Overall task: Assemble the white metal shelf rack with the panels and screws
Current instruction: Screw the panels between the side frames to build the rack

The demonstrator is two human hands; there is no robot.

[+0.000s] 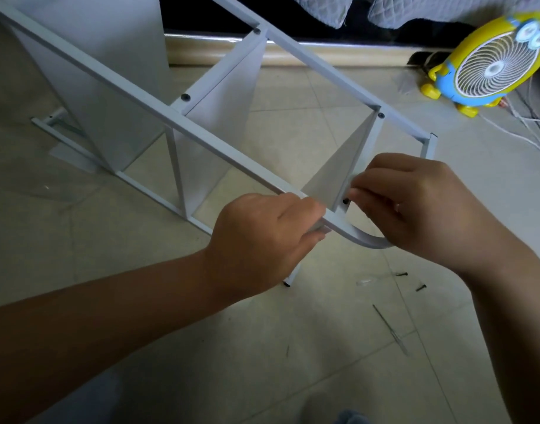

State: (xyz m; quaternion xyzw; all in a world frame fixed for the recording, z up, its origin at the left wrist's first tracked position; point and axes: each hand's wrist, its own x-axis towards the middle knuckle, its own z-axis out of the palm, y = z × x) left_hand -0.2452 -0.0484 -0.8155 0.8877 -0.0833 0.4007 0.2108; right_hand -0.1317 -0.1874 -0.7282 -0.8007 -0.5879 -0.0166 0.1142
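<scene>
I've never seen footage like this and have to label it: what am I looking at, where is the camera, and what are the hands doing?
There is no machine here. A person works with bare hands, and the single picture comes from a camera worn on their head, looking down. On the tiled floor lies a half-built white metal rack with shelf panels already fitted. The left hand grips the rack's tube near its curved corner. The right hand has its fingertips at a black screw where the nearest panel meets the frame; whether it pinches the screw is unclear. Two loose screws lie on the floor nearby, and a yellow cartoon-shaped fan stands at the back.
</scene>
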